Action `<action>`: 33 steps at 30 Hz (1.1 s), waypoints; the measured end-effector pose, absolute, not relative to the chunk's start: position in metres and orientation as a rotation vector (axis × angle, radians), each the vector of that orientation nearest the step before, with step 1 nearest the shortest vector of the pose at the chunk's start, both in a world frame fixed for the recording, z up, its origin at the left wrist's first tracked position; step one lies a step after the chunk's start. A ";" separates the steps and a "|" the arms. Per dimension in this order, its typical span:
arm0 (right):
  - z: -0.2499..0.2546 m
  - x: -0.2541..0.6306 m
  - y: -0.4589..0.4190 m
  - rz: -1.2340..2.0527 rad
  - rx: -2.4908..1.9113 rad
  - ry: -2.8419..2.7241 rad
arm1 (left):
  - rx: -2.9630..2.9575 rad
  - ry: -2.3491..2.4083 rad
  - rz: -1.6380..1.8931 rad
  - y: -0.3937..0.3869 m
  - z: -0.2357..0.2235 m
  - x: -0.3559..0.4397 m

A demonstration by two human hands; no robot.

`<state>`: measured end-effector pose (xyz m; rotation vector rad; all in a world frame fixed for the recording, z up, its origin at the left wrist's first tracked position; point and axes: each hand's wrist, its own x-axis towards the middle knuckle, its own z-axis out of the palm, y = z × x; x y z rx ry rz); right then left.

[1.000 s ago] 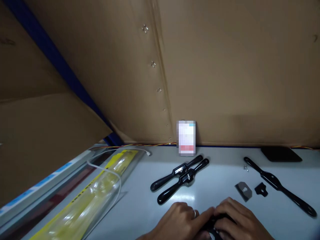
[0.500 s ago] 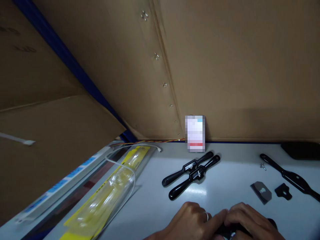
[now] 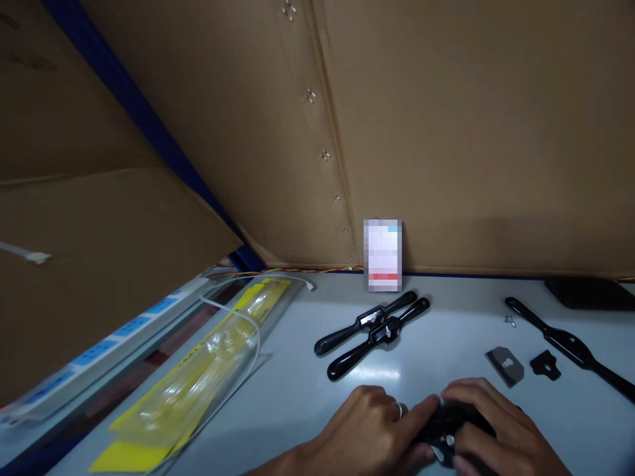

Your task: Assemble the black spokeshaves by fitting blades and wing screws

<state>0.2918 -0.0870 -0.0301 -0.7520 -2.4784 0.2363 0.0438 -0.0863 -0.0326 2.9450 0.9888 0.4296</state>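
Observation:
Low in the view, both hands are closed around a black spokeshave point(image 3: 449, 420) with bright metal parts at its middle; fingers cover much of it. My left hand point(image 3: 372, 423), with a ring on one finger, grips its left side. The fingers of my right hand point(image 3: 506, 426) curl over its right side, near a small shiny screw head point(image 3: 449, 439). Ahead lie two assembled black spokeshaves, one farther back point(image 3: 367, 322) and one nearer point(image 3: 380, 338). To the right are a bare spokeshave body point(image 3: 570, 345), a grey blade point(image 3: 505, 365), a black cap plate point(image 3: 546, 365) and small screws point(image 3: 510, 320).
A small upright panel with a blurred face point(image 3: 382, 256) leans against the cardboard wall point(image 3: 471, 132). Clear and yellow packaging point(image 3: 198, 377), a white cable point(image 3: 255, 330) and a power strip point(image 3: 114, 344) lie at left. A dark flat object point(image 3: 590, 293) sits back right.
The camera view has shifted, so the bench things appear slightly higher and more to the left. More of the spokeshave between my hands now shows; both hands still hold it.

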 end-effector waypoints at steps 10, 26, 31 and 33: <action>-0.004 0.285 -0.096 0.253 -0.825 -2.359 | 2.837 1.018 0.466 -0.093 -0.020 0.041; 0.010 0.284 -0.099 0.331 -0.806 -2.350 | 2.820 1.002 0.564 -0.093 -0.021 0.040; 0.007 0.282 -0.098 0.303 -0.847 -2.361 | 2.844 0.990 0.588 -0.093 -0.016 0.042; 0.007 0.282 -0.098 0.307 -0.835 -2.352 | 2.843 1.003 0.580 -0.094 -0.015 0.042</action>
